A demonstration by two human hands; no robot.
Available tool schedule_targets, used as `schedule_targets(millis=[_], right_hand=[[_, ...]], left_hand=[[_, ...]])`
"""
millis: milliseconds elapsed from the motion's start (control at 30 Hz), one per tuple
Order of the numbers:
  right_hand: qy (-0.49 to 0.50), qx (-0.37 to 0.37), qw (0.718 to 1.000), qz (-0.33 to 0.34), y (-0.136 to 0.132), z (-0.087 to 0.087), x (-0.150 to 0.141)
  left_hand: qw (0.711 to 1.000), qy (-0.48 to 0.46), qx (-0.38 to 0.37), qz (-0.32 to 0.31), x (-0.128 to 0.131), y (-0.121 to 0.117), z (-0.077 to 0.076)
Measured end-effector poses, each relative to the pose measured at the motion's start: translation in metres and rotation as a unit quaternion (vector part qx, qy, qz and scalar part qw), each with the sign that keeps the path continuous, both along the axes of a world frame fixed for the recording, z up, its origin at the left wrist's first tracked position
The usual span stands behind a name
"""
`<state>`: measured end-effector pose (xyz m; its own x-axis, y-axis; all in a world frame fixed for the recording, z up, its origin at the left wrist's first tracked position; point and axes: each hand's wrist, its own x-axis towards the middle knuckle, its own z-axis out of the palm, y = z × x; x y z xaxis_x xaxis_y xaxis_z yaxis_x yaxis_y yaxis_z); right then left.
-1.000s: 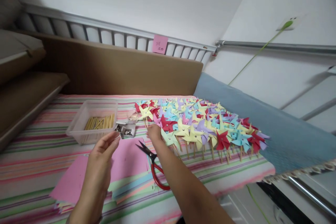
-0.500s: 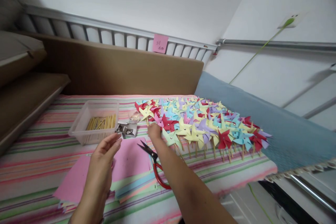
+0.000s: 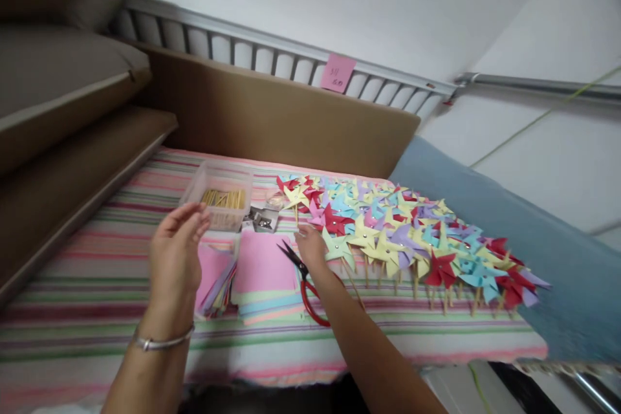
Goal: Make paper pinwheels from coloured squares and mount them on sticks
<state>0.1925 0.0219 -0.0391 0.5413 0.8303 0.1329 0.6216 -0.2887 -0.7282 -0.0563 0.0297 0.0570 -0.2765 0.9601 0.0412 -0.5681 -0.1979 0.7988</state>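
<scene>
My left hand (image 3: 179,242) is raised near the clear plastic box (image 3: 218,176), fingers loosely curled, thumb a little apart, nothing visible in it. Beside the lower end of a pale yellow paper pinwheel's stick (image 3: 297,215) is my right hand (image 3: 311,247); its fingers look parted, with the stick just beyond their tips. Scissors with red handles (image 3: 305,273) lie half open under that wrist. One stack of coloured paper squares, pink on top (image 3: 266,262), is left of the scissors. Another fanned paper stack (image 3: 213,272) is partly hidden by my left hand.
Rows of finished paper pinwheels (image 3: 388,249) cover the right of the striped cloth (image 3: 116,259). The plastic box holds short yellow sticks (image 3: 224,199). A small tray of metal pins (image 3: 262,220) sits beside it. Cardboard (image 3: 291,123) stands behind, with boxes (image 3: 72,136) at left.
The view has shifted, so the table appears farther right. My right hand has drawn back slightly from the yellow pinwheel. My left hand is farther from the paper stacks.
</scene>
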Motion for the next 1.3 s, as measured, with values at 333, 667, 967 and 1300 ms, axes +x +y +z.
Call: schedule_targets(millis=[333,667,967,1300], right_hand=[[0.025,0.034,0.983,0.181,-0.072,0.013,-0.057],[-0.155,0.06,0.88,0.445,-0.043,0.033,-0.136],[-0.209,-0.011,0.817,0.537,-0.021,0.024,-0.146],[-0.177,0.011,0.862,0.475,-0.018,0.022,-0.156]], left_hand=[[0.996,-0.048,0.011,0.073,-0.044,-0.002,0.007],[0.992,-0.07,0.032,0.096,-0.063,-0.009,0.009],[0.993,-0.081,0.019,0.088,-0.07,-0.008,0.009],[0.994,-0.082,0.004,0.072,-0.067,-0.007,0.009]])
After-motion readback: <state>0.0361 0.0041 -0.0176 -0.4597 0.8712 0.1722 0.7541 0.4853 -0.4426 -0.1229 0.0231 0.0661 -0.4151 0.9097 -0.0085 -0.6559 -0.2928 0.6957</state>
